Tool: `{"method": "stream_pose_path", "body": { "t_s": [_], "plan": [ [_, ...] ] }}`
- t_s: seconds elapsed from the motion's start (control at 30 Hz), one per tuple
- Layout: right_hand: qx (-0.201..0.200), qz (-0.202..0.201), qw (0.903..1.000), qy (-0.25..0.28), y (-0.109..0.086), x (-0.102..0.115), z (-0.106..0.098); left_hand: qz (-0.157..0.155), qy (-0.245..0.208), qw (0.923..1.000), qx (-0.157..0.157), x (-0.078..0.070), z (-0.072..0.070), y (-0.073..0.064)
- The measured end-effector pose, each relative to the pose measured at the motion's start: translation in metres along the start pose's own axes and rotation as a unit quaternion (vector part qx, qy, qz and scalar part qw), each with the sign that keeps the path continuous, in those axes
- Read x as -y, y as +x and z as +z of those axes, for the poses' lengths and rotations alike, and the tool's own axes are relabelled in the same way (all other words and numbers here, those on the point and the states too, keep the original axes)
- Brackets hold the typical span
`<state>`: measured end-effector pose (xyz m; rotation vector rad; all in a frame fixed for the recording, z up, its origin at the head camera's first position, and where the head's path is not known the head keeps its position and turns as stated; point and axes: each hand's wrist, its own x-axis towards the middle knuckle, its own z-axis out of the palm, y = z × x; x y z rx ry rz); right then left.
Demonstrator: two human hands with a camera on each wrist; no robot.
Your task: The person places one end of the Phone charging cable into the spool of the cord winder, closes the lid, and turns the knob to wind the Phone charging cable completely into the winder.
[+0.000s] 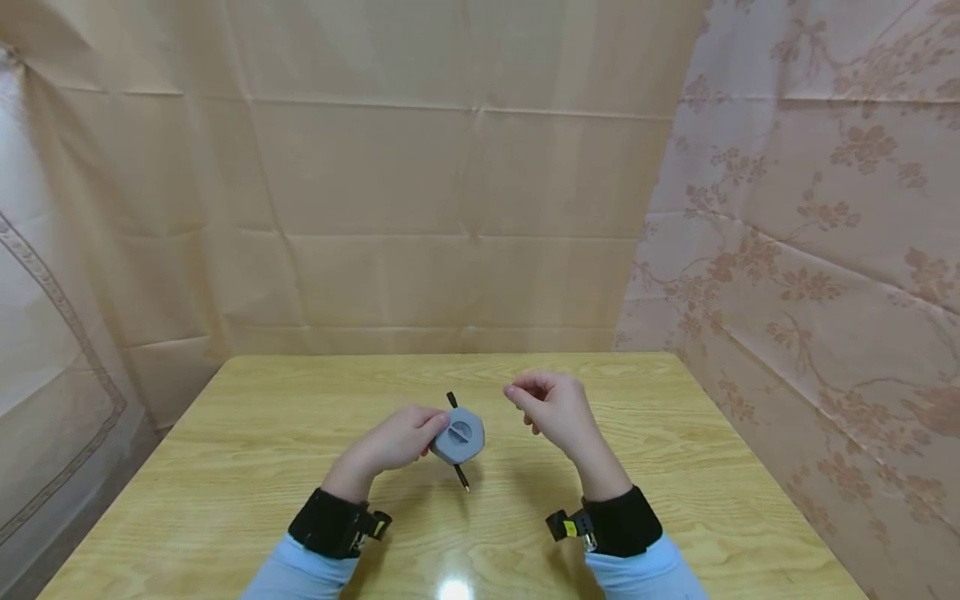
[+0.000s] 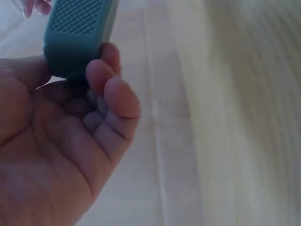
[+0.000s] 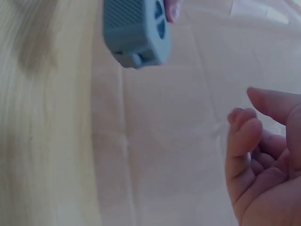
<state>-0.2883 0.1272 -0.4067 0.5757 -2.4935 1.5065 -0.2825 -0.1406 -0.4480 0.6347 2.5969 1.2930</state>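
Note:
My left hand grips a grey-blue, many-sided case by its left edge, thumb on the face toward me. A round recess crossed by a bar marks that face. In the left wrist view the case shows a cross-hatched side above the curled fingers. The right wrist view shows a notch at the lower end of the case. To its right and apart from it, my right hand is raised with loosely bent fingers and holds nothing. A thin black pen with a gold tip is partly hidden behind the case.
Both hands are over a light wooden table. A beige cloth hangs behind its far edge, and a flowered cloth hangs along the right side.

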Motion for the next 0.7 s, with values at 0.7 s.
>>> {"method": "stream_pose_path", "body": {
  "t_s": [0.7],
  "plan": [
    [0.105, 0.156, 0.9808, -0.050, -0.001, -0.035, 0.008, -0.063, 0.063, 0.9916, 0.094, 0.017, 0.018, 0.002]
  ]
}}
